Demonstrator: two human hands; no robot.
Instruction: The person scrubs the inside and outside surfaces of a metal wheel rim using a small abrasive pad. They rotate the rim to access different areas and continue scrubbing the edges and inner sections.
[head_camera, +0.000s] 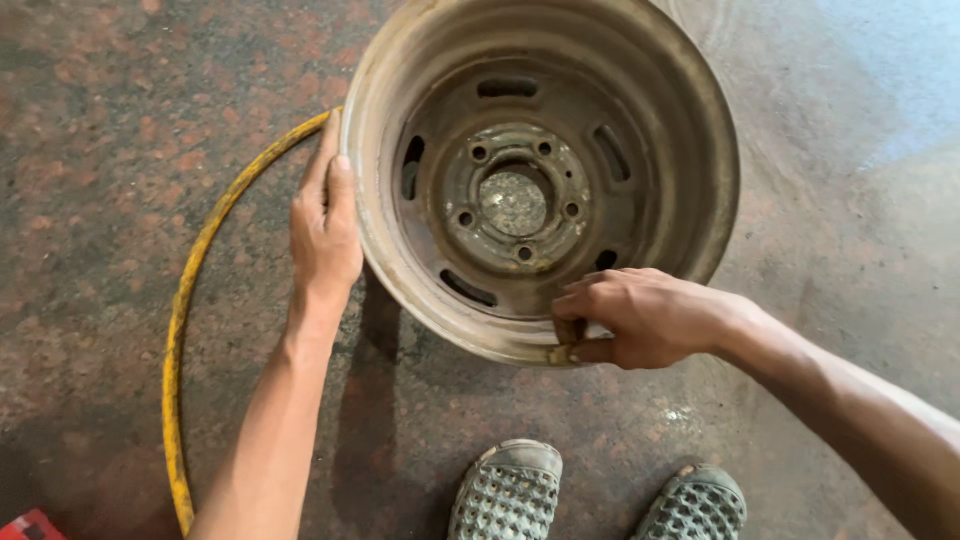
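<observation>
A: In the middle, a steel wheel rim (540, 180), round and deep like a bowl, lying flat on the floor (100, 100). Dull grey-brown metal, rusty and dusty, with worn, rough edges.

B: And inside?

A: A flat round hub plate (515, 200) with small bolt holes in a ring around a centre hole, then long curved slots further out.

B: Left hand (325, 225)?

A: Laid flat against the outer left wall of the rim, fingers straight and close together, pointing away from the body. Not closed around anything, only pressing on the side.

B: Right hand (640, 315)?

A: At the near edge of the rim, fingers bent, thumb and fingertips pinched narrow on the lip. Something small between them perhaps, but too hidden to tell.

B: Around the rim?

A: A thin yellow ring (180, 330), scratched and dirty, curving on the floor at the left, passing behind the left hand. Floor of reddish speckled stone, paler grey at the far right. Near the bottom, two grey rubber sandals (600, 495) with a bumpy, dotted top. A small red thing (30, 525) in the lower left corner.
</observation>
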